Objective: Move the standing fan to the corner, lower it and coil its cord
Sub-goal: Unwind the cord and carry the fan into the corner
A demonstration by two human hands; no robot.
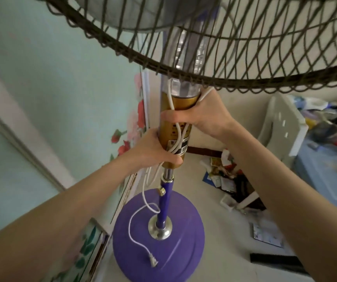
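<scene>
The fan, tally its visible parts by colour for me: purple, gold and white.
Purple: 2, the round base and lower pole
Gold: 1, the control column
White: 1, the cord
Total: 4

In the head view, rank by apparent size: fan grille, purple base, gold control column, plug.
1. fan grille, though nearness to the camera inflates it
2. purple base
3. gold control column
4. plug

fan guard [214,64] overhead, wall [41,68] close left; open floor [220,220] right, litter pile [226,171] beyond
</scene>
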